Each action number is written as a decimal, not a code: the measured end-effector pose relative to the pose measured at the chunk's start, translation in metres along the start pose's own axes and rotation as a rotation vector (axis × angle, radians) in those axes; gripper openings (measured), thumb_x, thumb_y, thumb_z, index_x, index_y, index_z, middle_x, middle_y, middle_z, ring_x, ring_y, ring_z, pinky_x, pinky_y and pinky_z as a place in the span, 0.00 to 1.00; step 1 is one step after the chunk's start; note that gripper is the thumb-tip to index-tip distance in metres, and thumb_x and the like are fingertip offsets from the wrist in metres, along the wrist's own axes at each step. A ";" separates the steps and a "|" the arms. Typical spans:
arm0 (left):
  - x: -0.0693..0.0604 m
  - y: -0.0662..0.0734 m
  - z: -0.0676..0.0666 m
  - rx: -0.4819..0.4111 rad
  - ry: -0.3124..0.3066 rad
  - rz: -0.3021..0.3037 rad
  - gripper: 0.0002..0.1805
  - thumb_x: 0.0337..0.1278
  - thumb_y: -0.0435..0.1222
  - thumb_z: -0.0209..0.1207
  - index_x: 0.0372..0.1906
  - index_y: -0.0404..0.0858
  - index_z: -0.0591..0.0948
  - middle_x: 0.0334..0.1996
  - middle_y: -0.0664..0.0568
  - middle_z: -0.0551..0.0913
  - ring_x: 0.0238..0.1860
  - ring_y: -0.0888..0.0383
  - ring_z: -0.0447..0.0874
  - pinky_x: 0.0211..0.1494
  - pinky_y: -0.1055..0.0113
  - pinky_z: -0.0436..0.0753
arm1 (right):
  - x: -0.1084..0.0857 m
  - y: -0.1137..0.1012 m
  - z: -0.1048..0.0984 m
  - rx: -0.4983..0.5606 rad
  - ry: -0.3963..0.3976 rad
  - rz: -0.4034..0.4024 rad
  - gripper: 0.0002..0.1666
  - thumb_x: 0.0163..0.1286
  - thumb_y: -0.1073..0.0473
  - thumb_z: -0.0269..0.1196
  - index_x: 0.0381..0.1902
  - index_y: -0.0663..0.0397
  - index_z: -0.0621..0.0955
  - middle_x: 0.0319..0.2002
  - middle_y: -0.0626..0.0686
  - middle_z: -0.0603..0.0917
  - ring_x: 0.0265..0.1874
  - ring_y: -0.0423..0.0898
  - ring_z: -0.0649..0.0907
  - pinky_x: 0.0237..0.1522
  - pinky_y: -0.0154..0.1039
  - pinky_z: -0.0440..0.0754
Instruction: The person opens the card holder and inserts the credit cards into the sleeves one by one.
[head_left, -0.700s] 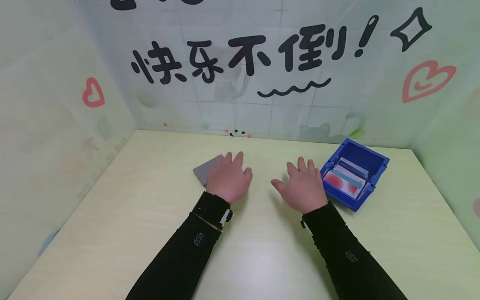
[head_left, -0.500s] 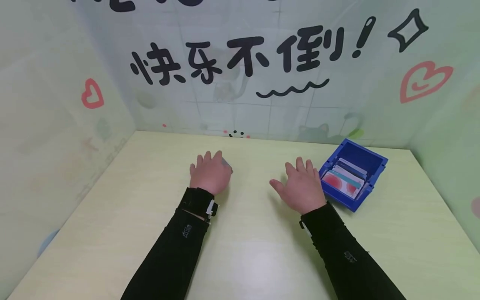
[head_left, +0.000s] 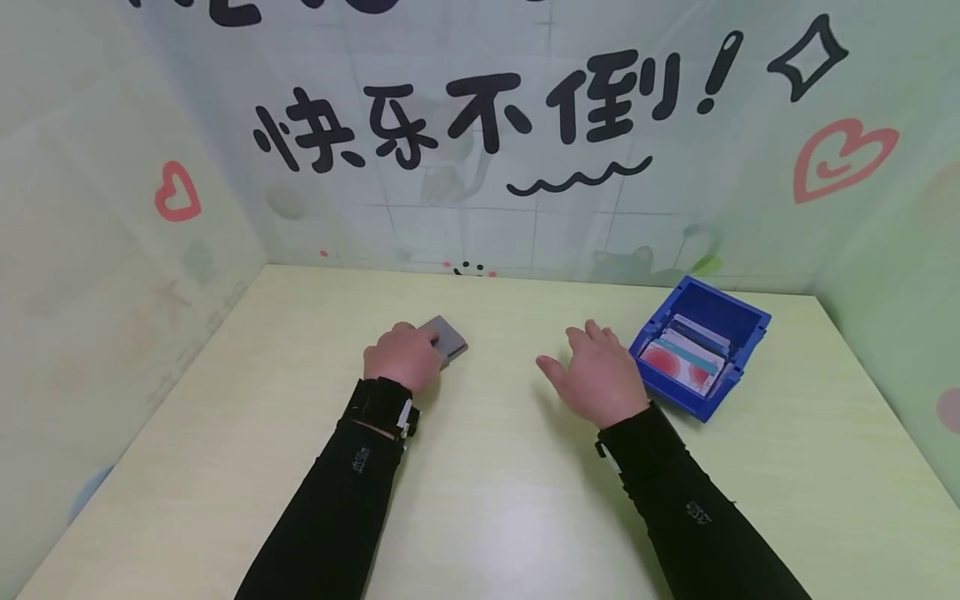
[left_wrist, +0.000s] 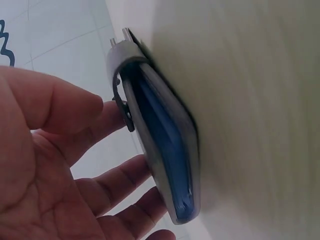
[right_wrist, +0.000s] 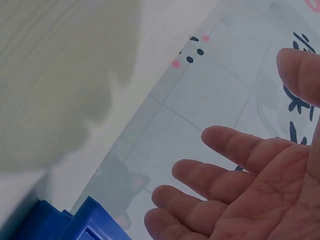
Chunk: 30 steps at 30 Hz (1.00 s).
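A small grey card wallet [head_left: 448, 340] lies on the table, partly covered by my left hand [head_left: 403, 358]. In the left wrist view, the wallet [left_wrist: 162, 145] stands slightly agape, showing a blue inside, with a strap and snap fastener [left_wrist: 122, 102] at one end. Several fingertips [left_wrist: 135, 167] touch its upper cover; my thumb [left_wrist: 65, 100] is apart from it, near the strap. My right hand [head_left: 603, 375] holds nothing, its fingers spread beside a blue box [head_left: 705, 408], thumb pointing toward the wallet side.
The blue box sits open at the back right, with several cards [head_left: 686, 354] standing inside. A pale wood-look table [head_left: 517, 483] meets printed walls at the back [head_left: 450, 225] and both sides.
My left hand has moved left across the wallet, from its right side to its left, and its fingers have bent. The wallet's right part now shows. My right hand stays nearly still.
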<state>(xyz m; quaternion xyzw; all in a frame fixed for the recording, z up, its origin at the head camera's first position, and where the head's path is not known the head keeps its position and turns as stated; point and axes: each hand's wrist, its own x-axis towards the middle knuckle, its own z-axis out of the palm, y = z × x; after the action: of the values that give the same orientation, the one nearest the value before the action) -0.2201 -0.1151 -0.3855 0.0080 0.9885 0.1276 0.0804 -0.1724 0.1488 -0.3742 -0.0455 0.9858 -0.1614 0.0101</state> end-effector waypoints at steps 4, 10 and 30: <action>-0.004 -0.001 0.004 0.028 -0.005 0.014 0.26 0.76 0.40 0.45 0.73 0.51 0.78 0.64 0.37 0.78 0.54 0.35 0.79 0.56 0.37 0.80 | -0.001 -0.001 0.000 0.026 -0.019 0.016 0.42 0.81 0.37 0.55 0.74 0.68 0.72 0.75 0.70 0.71 0.76 0.67 0.69 0.76 0.63 0.68; -0.012 0.003 0.012 0.026 -0.011 0.031 0.29 0.74 0.37 0.45 0.74 0.54 0.77 0.64 0.38 0.77 0.46 0.39 0.79 0.52 0.41 0.80 | -0.002 -0.003 0.000 0.068 -0.045 0.035 0.41 0.81 0.37 0.55 0.74 0.67 0.72 0.71 0.67 0.77 0.71 0.65 0.76 0.72 0.60 0.74; -0.061 0.059 0.022 0.177 -0.078 0.339 0.19 0.70 0.46 0.59 0.62 0.54 0.87 0.49 0.47 0.87 0.51 0.52 0.81 0.46 0.47 0.82 | -0.012 -0.006 0.008 -0.044 -0.097 -0.111 0.28 0.76 0.44 0.65 0.62 0.58 0.85 0.56 0.59 0.90 0.57 0.59 0.87 0.59 0.56 0.85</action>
<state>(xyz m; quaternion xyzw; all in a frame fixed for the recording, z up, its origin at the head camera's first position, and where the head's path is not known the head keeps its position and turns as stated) -0.1570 -0.0551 -0.3821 0.1862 0.9766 0.0514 0.0950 -0.1601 0.1419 -0.3793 -0.1083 0.9834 -0.1377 0.0480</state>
